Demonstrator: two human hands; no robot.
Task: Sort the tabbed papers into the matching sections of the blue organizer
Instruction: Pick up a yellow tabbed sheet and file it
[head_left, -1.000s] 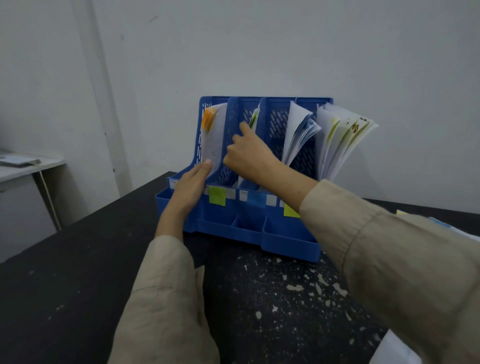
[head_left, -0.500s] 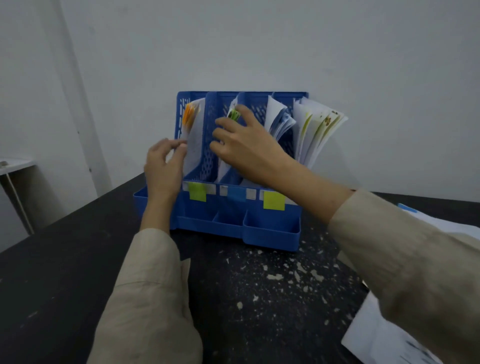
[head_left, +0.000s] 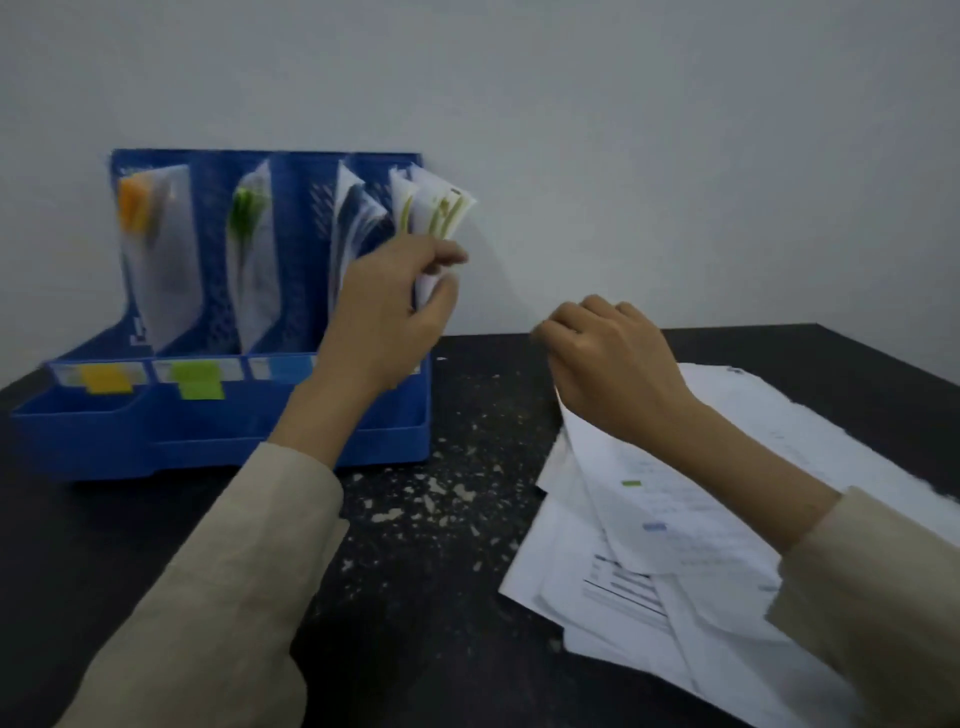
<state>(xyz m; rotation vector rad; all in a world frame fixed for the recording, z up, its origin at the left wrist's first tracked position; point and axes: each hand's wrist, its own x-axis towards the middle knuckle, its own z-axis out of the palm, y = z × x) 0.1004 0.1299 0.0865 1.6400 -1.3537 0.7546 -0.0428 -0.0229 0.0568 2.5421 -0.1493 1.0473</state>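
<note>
left hand (head_left: 384, 317) pinches papers (head_left: 436, 213) in blue organizer (head_left: 218, 441) mid-left; right hand (head_left: 613, 364) grips sheet (head_left: 639, 499) off pile, lower right.

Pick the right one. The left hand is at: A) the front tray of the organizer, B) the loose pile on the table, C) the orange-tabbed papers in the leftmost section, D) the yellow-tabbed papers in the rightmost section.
D: the left hand pinches the yellow-tabbed papers standing in the rightmost section of the blue organizer, far from the orange-tabbed papers.
</note>
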